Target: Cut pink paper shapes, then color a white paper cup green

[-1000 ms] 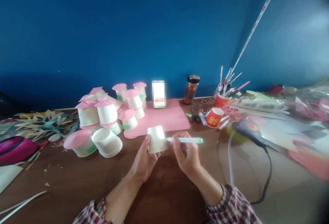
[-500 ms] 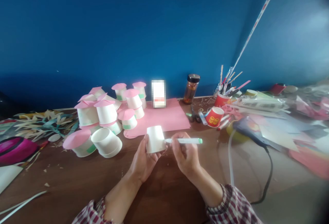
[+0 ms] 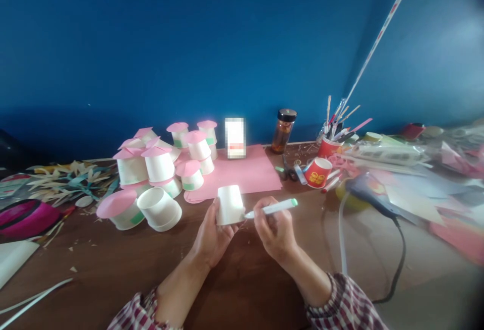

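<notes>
My left hand (image 3: 212, 236) is closed around a white paper cup (image 3: 230, 206), its thumb on the left side and its fingers underneath. Pinched in my right hand (image 3: 275, 231) is a white marker with a green end (image 3: 278, 207); its tip touches or nearly touches the cup's lower right side. Left of the cup lies an open white paper cup (image 3: 159, 210), tilted on the table. Beside it rests a cup with a pink paper cone roof (image 3: 118, 204). Several more pink-roofed cups (image 3: 159, 163) stand behind, some stacked in pairs.
Pink paper sheets (image 3: 249, 171) lie beyond my hands. A dark-lidded jar (image 3: 283, 130) stands by the blue wall. To the right are a red cup (image 3: 318, 172), a red pen holder (image 3: 329, 147) and a glue gun (image 3: 368, 195) with its cord. Paper strips (image 3: 79, 178) are heaped at left.
The marker has tilted, its green end higher and its tip lower along the cup's side. The whole view has shifted slightly; my left hand still holds the cup.
</notes>
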Tool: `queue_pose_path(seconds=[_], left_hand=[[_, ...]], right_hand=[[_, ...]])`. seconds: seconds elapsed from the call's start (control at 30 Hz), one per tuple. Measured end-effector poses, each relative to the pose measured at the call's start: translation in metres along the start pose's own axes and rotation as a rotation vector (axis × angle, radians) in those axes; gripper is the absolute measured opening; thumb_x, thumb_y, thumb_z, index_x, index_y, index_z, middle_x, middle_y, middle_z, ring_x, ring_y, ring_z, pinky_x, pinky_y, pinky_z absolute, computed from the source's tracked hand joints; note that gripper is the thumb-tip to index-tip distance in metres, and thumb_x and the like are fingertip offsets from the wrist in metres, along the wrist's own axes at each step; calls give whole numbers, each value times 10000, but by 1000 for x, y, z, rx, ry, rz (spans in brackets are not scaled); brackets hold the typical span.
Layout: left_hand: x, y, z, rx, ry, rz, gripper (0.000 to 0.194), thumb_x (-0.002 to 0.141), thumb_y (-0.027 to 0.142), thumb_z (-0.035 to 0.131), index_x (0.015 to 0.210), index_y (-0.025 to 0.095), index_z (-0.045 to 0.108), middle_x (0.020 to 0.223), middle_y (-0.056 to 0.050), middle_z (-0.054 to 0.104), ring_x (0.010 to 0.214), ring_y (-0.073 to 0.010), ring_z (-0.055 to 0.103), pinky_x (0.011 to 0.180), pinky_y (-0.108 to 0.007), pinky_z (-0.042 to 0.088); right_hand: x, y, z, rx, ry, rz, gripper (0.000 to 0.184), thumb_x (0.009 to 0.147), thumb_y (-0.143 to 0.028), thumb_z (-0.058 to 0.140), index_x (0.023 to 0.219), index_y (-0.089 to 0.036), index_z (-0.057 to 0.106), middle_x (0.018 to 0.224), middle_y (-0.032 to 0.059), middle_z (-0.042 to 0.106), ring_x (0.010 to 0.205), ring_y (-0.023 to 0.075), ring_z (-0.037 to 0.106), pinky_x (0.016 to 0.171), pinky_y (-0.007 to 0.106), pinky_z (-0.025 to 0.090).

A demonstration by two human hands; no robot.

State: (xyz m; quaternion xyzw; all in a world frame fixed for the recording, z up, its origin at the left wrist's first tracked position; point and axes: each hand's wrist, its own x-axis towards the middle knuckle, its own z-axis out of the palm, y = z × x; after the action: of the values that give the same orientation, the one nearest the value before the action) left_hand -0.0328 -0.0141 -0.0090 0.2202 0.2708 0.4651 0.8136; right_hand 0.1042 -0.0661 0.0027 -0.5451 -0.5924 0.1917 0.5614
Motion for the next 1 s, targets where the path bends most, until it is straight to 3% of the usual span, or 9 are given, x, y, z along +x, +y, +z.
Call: queue_pose_path(seconds=[0.23,0.37,0.47,0.6,0.8,1.0], left_hand=[[0,0,0,20,-21,1,291,881,394,486,987,152,607,882,-75,647,851,-225,616,852,-423,486],[1,0,0,28,26,28,279,882,383,488,1029,169,588,920,-84,650,890,-242,618,832,-430,495],[2,2,1,33,54,-19,376,872,452,480,1062,146,587,912,-114,651,837,-243,622,740,-392,519],[3,3,3,9,93,10,428,856,488,502,1099,147,589,965,-120,651,856,-224,619,720,-347,526],[7,1,-1,19,85,164,358,869,355,550,1187,192,565,1184,-97,624,1155,-229,534,968,-361,439],[10,-2,-7,28,54,168,291,860,311,569,1103,155,602,1160,-109,641,1172,-235,527,998,-373,416]], right_hand=[[1,-2,0,15,-8,29,121,848,-201,511,731,-171,506,512,-57,451,399,70,407,385,172,319],[2,-1,-1,33,131,1,132,866,-207,508,737,-179,522,572,-30,506,474,94,457,450,197,374],[1,0,-1,107,192,-12,81,884,-218,510,814,-188,540,654,-8,559,545,114,512,503,212,422],[-3,1,0,91,118,-51,48,869,-199,535,914,-190,550,742,18,577,589,130,534,505,224,435],[-6,1,-2,-43,19,-188,85,827,-156,556,903,-183,583,727,27,581,636,162,574,528,248,449],[-4,-4,-3,-96,11,-215,85,837,-143,535,891,-178,591,725,32,580,614,161,564,563,267,468]])
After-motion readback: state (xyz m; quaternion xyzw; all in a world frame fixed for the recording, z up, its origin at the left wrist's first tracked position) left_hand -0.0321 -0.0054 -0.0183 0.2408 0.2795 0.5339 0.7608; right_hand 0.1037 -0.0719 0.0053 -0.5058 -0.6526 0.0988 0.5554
